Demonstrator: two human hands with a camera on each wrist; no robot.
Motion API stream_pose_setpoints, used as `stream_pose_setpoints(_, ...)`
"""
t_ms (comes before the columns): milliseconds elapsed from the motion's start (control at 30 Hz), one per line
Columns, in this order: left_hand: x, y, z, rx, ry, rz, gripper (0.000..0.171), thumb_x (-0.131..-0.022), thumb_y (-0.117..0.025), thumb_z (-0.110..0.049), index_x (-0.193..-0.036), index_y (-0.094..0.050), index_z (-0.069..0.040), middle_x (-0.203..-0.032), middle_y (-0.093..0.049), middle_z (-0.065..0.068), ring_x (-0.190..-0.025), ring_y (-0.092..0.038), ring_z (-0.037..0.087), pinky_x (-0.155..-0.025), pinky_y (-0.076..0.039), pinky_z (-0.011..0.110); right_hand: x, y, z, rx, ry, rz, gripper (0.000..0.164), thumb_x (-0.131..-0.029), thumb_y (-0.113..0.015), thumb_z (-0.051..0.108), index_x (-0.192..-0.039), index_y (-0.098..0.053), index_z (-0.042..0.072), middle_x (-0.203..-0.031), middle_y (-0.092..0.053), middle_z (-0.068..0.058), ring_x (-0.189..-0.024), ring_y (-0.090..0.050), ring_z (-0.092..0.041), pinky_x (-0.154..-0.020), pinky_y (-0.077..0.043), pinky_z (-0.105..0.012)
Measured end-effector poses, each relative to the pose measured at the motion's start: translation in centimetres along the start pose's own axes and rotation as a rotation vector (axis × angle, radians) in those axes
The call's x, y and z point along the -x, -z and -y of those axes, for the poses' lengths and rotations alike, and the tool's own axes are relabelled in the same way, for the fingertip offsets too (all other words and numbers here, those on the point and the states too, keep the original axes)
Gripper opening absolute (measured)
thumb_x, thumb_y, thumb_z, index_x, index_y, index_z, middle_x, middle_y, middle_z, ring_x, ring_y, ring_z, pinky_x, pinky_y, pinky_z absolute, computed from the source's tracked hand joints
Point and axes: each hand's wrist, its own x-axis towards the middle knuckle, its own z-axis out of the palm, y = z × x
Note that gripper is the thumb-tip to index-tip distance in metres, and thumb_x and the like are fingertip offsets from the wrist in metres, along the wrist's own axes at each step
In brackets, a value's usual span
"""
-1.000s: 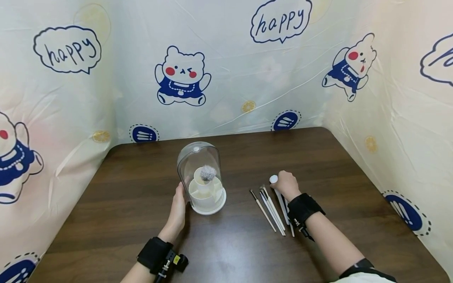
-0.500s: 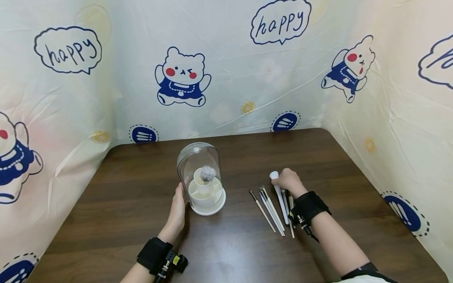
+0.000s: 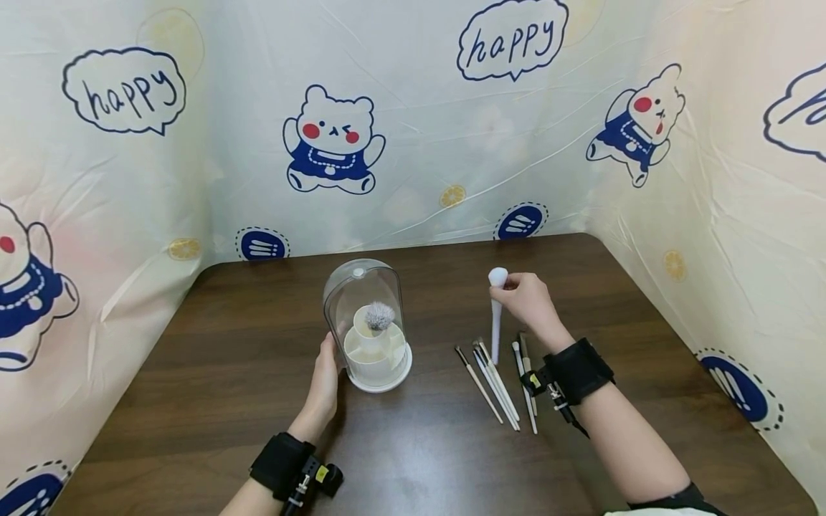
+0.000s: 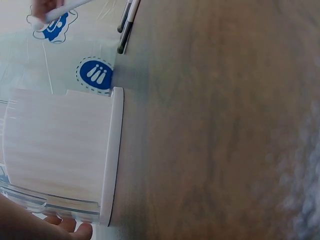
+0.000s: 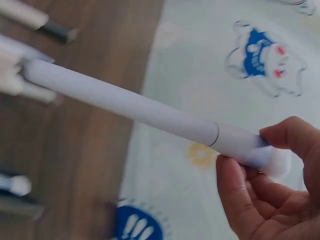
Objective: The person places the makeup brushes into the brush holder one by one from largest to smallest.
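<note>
At the left of the table stands a white round makeup brush holder (image 3: 371, 369) with a clear dome (image 3: 337, 304) round its back and inner compartments. A grey fluffy brush head (image 3: 379, 316) shows in its top cup. My left hand (image 3: 319, 390) holds the holder's left side; in the left wrist view its fingertips (image 4: 84, 231) show beside the clear wall, low near the base. My right hand (image 3: 530, 304) pinches a white makeup brush (image 3: 495, 330) near its head, the handle hanging down. In the right wrist view, thumb and fingers (image 5: 234, 187) close round the brush's head end.
Several slim makeup brushes (image 3: 497, 387) lie on the brown wooden table (image 3: 226, 401), between the holder and my right forearm. Two more brushes (image 3: 525, 387) lie just left of the right wrist strap. A printed curtain (image 3: 413, 143) encloses the table's back and sides.
My right hand has lifted the white makeup brush off the table, moving it away from me until its handle hangs nearly upright. The left hand and the holder have stayed put.
</note>
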Motion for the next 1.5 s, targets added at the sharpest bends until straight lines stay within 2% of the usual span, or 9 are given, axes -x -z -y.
stream_pose_setpoints(33, 0.0, 0.0, 0.0, 0.002, 0.001, -0.002, 0.062, -0.104, -0.006, -0.046, -0.154, -0.013, -0.010, -0.163, -0.009, 0.007, -0.151, -0.003, 0.024, -0.122, -0.005, 0.054, 0.2, 0.2, 0.5, -0.021, 0.022, -0.017, 0.025, -0.087, -0.062, 0.020, -0.093, -0.068, -0.003, -0.084, -0.066, -0.014, -0.074, -0.051, -0.022, -0.062, -0.041, -0.024)
stream_pose_setpoints(233, -0.1, 0.0, -0.1, 0.005, 0.005, -0.006, 0.059, -0.105, -0.007, -0.043, -0.154, -0.013, -0.011, -0.162, -0.009, 0.007, -0.151, -0.005, 0.024, -0.122, -0.007, 0.052, 1.5, 0.5, 3.9, -0.173, 0.143, -0.059, 0.023, -0.087, -0.065, 0.016, -0.099, -0.067, -0.004, -0.088, -0.067, -0.018, -0.075, -0.055, -0.020, -0.063, -0.046, -0.021)
stream_pose_setpoints(433, -0.1, 0.0, -0.1, 0.006, 0.007, -0.014, 0.062, -0.104, -0.007, -0.044, -0.154, -0.014, -0.008, -0.162, -0.010, 0.008, -0.151, -0.005, 0.024, -0.123, -0.008, 0.050, 3.5, 0.0, 7.0, -0.401, 0.263, -0.063, 0.026, -0.086, -0.066, 0.007, -0.108, -0.066, -0.006, -0.102, -0.069, -0.024, -0.080, -0.061, -0.005, -0.071, -0.052, -0.012)
stream_pose_setpoints(567, -0.1, 0.0, -0.1, 0.005, 0.018, -0.023, 0.062, -0.104, -0.008, -0.044, -0.154, -0.015, -0.008, -0.162, -0.011, 0.008, -0.151, -0.006, 0.024, -0.123, -0.008, 0.050, 4.8, -0.5, 8.9, -0.535, 0.324, -0.052, 0.026, -0.085, -0.067, 0.001, -0.109, -0.064, -0.009, -0.104, -0.069, -0.027, -0.081, -0.062, 0.001, -0.074, -0.054, -0.012)
stream_pose_setpoints(667, -0.2, -0.1, 0.0, 0.001, 0.022, -0.024, 0.062, -0.104, -0.008, -0.045, -0.154, -0.015, -0.009, -0.162, -0.011, 0.008, -0.151, -0.006, 0.024, -0.123, -0.008, 0.051, 5.4, -1.2, 9.7, -0.585, 0.351, -0.035, 0.024, -0.084, -0.068, 0.000, -0.107, -0.064, -0.008, -0.102, -0.069, -0.026, -0.081, -0.063, 0.002, -0.075, -0.055, -0.014)
stream_pose_setpoints(867, -0.2, -0.1, 0.0, 0.007, 0.020, -0.019, 0.062, -0.104, -0.008, -0.046, -0.154, -0.014, -0.009, -0.162, -0.011, 0.007, -0.151, -0.007, 0.024, -0.123, -0.008, 0.050, 6.0, -3.3, 9.9, -0.601, 0.370, 0.011, 0.022, -0.083, -0.069, -0.001, -0.104, -0.066, -0.008, -0.099, -0.070, -0.025, -0.082, -0.064, 0.001, -0.076, -0.056, -0.016)
stream_pose_setpoints(1033, -0.2, -0.2, 0.0, 0.012, 0.021, -0.029, 0.062, -0.104, -0.009, -0.047, -0.154, -0.016, -0.010, -0.162, -0.013, 0.007, -0.150, -0.009, 0.024, -0.122, -0.011, 0.049, 6.2, -5.6, 9.3, -0.601, 0.377, 0.042, 0.021, -0.082, -0.069, -0.001, -0.102, -0.066, -0.008, -0.097, -0.070, -0.025, -0.086, -0.068, -0.009, -0.077, -0.057, -0.020)
stream_pose_setpoints(1267, -0.2, -0.3, -0.1, 0.015, 0.018, -0.034, 0.061, -0.104, -0.010, -0.045, -0.153, -0.017, -0.010, -0.162, -0.014, 0.008, -0.150, -0.010, 0.025, -0.122, -0.012, 0.050, 6.5, -8.4, 8.2, -0.599, 0.334, 0.079, 0.022, -0.081, -0.070, -0.002, -0.102, -0.067, -0.007, -0.098, -0.070, -0.023, -0.092, -0.069, -0.023, -0.077, -0.057, -0.020)
stream_pose_setpoints(1500, -0.2, -0.3, -0.1, 0.033, 0.003, -0.043, 0.062, -0.104, -0.009, -0.044, -0.153, -0.019, -0.008, -0.161, -0.015, 0.009, -0.149, -0.013, 0.026, -0.120, -0.015, 0.049, 6.8, -10.3, 7.6, -0.589, 0.339, 0.105, 0.022, -0.081, -0.070, -0.001, -0.102, -0.067, -0.007, -0.098, -0.071, -0.023, -0.093, -0.070, -0.028, -0.077, -0.058, -0.020)
